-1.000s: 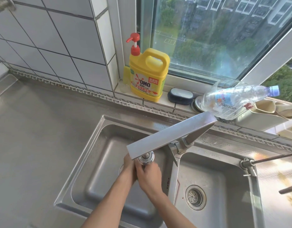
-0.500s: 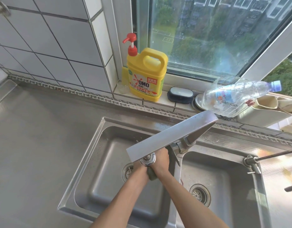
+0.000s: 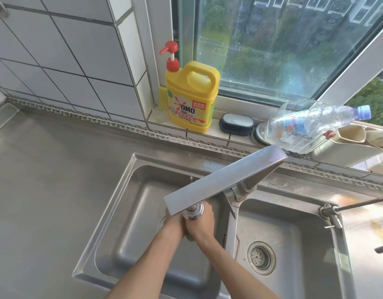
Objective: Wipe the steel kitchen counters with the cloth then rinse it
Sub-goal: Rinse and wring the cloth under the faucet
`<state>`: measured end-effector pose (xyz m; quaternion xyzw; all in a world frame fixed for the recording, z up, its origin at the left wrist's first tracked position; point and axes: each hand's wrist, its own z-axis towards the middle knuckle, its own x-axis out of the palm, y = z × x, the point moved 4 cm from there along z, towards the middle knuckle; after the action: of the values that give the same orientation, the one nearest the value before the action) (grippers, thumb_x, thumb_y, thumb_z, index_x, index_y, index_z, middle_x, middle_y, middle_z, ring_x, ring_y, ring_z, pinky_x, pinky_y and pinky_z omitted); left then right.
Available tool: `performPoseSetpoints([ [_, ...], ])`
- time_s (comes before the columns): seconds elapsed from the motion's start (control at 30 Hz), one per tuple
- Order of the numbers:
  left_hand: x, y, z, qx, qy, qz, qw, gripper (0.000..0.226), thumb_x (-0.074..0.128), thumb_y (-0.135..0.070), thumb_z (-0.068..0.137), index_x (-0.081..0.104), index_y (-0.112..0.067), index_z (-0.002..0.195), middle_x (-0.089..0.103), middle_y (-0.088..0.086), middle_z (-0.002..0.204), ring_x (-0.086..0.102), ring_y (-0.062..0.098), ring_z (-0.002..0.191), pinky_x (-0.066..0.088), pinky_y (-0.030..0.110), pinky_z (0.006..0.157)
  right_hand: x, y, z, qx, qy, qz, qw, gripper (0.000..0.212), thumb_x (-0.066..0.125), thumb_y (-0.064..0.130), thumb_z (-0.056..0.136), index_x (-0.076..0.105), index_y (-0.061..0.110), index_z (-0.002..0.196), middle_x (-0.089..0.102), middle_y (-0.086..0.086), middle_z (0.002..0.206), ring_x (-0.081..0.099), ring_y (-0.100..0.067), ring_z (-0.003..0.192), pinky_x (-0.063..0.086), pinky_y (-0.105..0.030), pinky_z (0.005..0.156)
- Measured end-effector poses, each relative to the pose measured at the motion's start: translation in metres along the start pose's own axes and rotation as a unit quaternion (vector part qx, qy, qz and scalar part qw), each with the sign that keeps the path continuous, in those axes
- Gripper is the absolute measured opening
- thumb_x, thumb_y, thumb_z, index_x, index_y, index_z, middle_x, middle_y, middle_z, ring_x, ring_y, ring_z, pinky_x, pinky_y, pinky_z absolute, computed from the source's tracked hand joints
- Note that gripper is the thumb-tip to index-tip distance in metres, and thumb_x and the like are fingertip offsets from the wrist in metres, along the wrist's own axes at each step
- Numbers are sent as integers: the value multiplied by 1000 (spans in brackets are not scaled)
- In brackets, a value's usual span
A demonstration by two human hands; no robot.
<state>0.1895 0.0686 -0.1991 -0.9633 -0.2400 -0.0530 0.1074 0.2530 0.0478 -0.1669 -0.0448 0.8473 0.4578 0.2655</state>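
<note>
Your two hands are pressed together under the spout of the faucet (image 3: 220,180), over the left basin (image 3: 130,212) of the double sink. Your left hand (image 3: 174,224) and right hand (image 3: 202,226) are both clenched, palm against palm, and a small dark scrap of the cloth (image 3: 189,236) peeks out just below where they meet; most of it is hidden inside your grip. The round aerator at the end of the spout sits right above your knuckles and covers part of them, so I cannot tell whether water is running. Both forearms come up from the near edge, the left one crossing the basin's near rim.

The right basin (image 3: 294,234) holds only its drain strainer (image 3: 261,257). To the left, the steel counter (image 3: 46,180) stretches away to the tiled wall. On the far ledge by the window stand a yellow detergent jug (image 3: 191,98) with a red pump, a dark scrubbing brush (image 3: 237,123) to its right, then a clear plastic bottle (image 3: 311,128) lying on its side against a cream holder (image 3: 348,147).
</note>
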Motion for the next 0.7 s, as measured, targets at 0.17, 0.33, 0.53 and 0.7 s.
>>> performPoseSetpoints([
  [0.17, -4, 7, -13, 138, 88, 20, 986, 36, 41, -31, 103, 49, -21, 70, 53, 0, 55, 57, 16, 56, 49, 20, 57, -1, -5, 21, 0, 24, -31, 999, 26, 57, 33, 76, 47, 16, 59, 61, -3, 64, 63, -33, 70, 48, -34, 61],
  [0.33, -22, -7, -3, 253, 16, 292, 922, 25, 59, -21, 99, 68, -4, 116, 72, 20, 116, 66, 28, 101, 58, 42, 89, -7, -15, 49, 36, 39, 67, 996, 36, 64, 24, 92, 62, -11, 84, 69, -30, 89, 52, -19, 71, 42, -33, 66],
  [0.53, -49, -27, 5, 288, 129, 420, 851, 47, 55, -49, 86, 73, -23, 121, 78, -1, 115, 71, 16, 104, 54, 38, 94, -5, -26, 41, 45, 255, 95, 961, 33, 74, 36, 80, 78, 5, 87, 79, -13, 92, 72, -13, 77, 62, -36, 77],
  [0.7, -66, -31, 10, 316, 111, 404, 851, 13, 73, -33, 92, 79, -28, 81, 77, -11, 76, 71, -2, 70, 50, 13, 59, -8, -37, 43, 87, 241, 197, 946, 31, 75, 27, 84, 75, 8, 108, 77, -16, 108, 75, -30, 97, 59, -43, 88],
])
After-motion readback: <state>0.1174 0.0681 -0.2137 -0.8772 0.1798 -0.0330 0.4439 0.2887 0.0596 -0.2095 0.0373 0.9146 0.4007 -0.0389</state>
